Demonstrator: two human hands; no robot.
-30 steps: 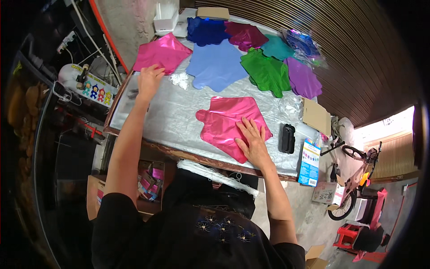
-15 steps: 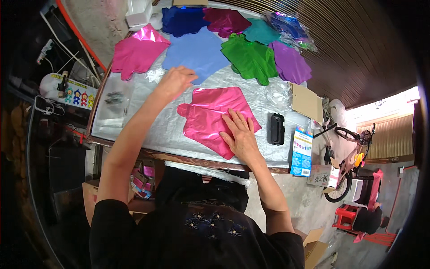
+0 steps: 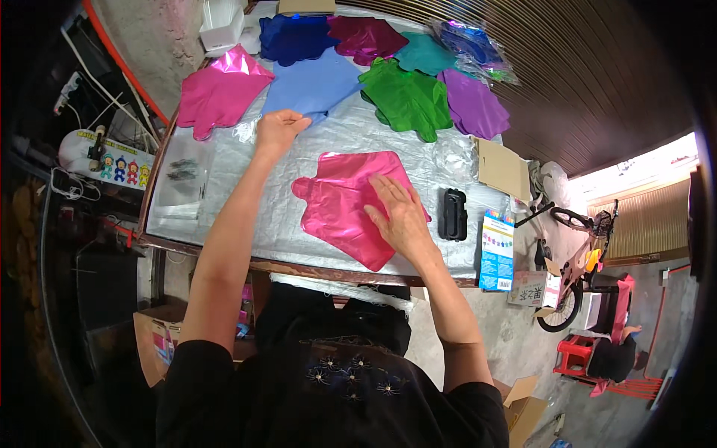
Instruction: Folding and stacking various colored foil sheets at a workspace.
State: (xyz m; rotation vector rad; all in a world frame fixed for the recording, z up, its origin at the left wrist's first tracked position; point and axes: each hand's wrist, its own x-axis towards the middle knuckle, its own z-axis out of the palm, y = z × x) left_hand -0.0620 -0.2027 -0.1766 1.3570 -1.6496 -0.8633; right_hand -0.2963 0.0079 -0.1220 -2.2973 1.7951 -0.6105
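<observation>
My left hand [image 3: 278, 134] pinches the near edge of a light blue flat foil balloon [image 3: 310, 84]; the foil bends up beside the fingertips, showing a darker fold. My right hand [image 3: 399, 220] lies with fingers stretched out on a shiny pink foil balloon [image 3: 336, 205] in front of me, which has a small rounded tab on its left side. Beyond the left hand lies a stack of pink foil balloons [image 3: 220, 93]. Green ones [image 3: 407, 97] are spread to the right of the blue.
Further foil balloons in dark blue [image 3: 295, 39], magenta [image 3: 366, 37], teal [image 3: 424, 54] and purple [image 3: 474, 104] line the far side. At right are a black tray-like case [image 3: 452, 214], a blue printed package [image 3: 496, 250] and cardboard [image 3: 503, 168]. Clear bags [image 3: 181, 179] lie at left.
My left hand has drawn slightly nearer, and the blue foil's near edge has lifted and folded at its fingers. My right hand stays on the pink balloon. The whole view has shifted a little.
</observation>
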